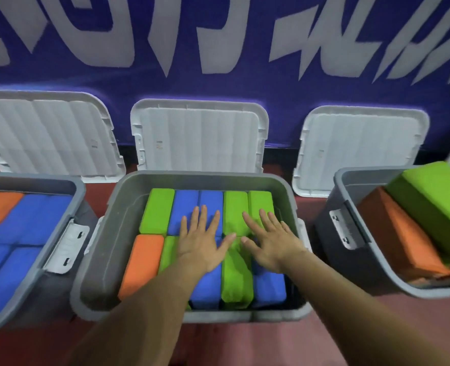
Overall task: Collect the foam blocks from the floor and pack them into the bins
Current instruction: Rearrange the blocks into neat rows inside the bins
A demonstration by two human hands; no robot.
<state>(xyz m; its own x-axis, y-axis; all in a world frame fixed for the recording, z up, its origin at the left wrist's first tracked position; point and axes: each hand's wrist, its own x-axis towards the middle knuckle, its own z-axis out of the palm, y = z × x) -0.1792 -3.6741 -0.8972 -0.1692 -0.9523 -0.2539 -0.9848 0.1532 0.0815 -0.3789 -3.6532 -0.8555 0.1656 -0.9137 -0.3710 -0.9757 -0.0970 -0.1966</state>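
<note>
Reaching over the red floor (245, 344), two bare forearms cross the near rim of the middle bin (245, 317), which stands on that floor. Its near row of foam runs, left to right: orange block (142, 262), a green one mostly hidden under the left arm, blue block (205, 289), green block (235, 281), and another blue at the right end. The left hand (201, 243) lies flat, palm down, fingers straight and spread, released and grasping nothing; its fingertips rest on the blue pair (189, 207) in the far row. The right hand (271, 243) lies the same way, flat and released, with its fingers over the green pair (247, 207) beside them. The two thumbs almost meet in the middle. One more green, the end block (158, 210), closes the far row on the left, and all ten sit packed side by side below the rim.

Just beside it, the left bin (41, 299) holds flat blocks (33, 220) in orange and blue. The right bin (350, 265) holds a tilted orange block (398, 241) with a tilted green block (435, 207) against it, rising above the rim.

Behind the bins, pale lids (200, 138) stand propped against a purple banner (218, 83) with large white lettering
</note>
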